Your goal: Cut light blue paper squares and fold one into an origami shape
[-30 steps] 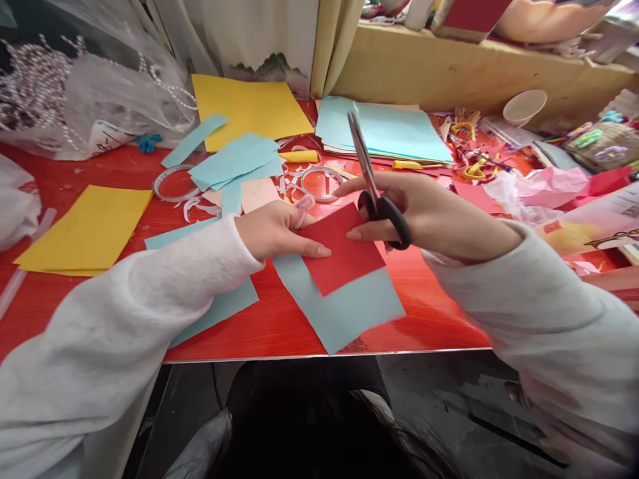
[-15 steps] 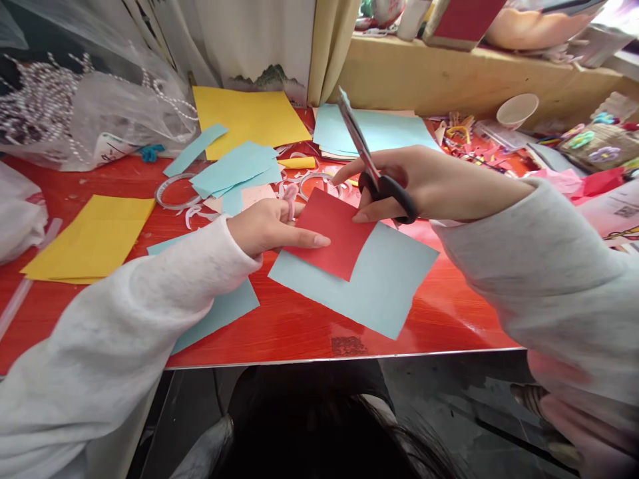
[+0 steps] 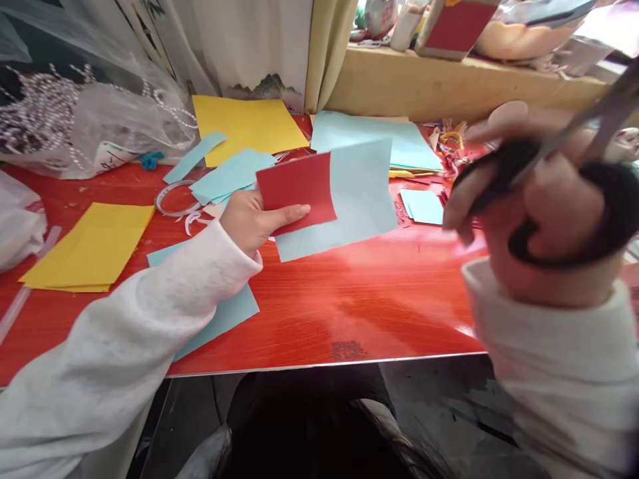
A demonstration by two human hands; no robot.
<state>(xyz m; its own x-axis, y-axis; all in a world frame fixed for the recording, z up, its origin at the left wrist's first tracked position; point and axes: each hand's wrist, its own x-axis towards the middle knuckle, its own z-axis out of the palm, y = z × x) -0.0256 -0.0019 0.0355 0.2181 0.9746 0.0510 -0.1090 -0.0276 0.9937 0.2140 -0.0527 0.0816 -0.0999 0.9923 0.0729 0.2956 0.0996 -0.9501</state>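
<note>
My left hand point(image 3: 252, 219) pinches a red paper square point(image 3: 299, 189) together with a larger light blue sheet point(image 3: 362, 193) behind it. The thumb presses on the red paper's front, and the other fingers are hidden behind. Both papers are held up off the table, tilted toward me. On the right, my right hand point(image 3: 554, 193) is raised close to the camera and blurred. Black-handled scissors point(image 3: 604, 206) hang on its fingers, with the blades pointing to the upper right. Another blue sheet point(image 3: 224, 319) lies partly under my left forearm.
Yellow sheets point(image 3: 94, 246) lie at the left on the red table point(image 3: 379, 293). Farther back are a yellow sheet point(image 3: 249, 126), a blue stack point(image 3: 369, 140) and a tape roll point(image 3: 172, 199). Small blue pieces point(image 3: 422, 206) sit right of centre. A plastic bag point(image 3: 120, 120) holds beaded strings.
My right hand has swung right and up toward the camera with the scissors, away from the papers. My left hand has lifted and turned the red and blue papers.
</note>
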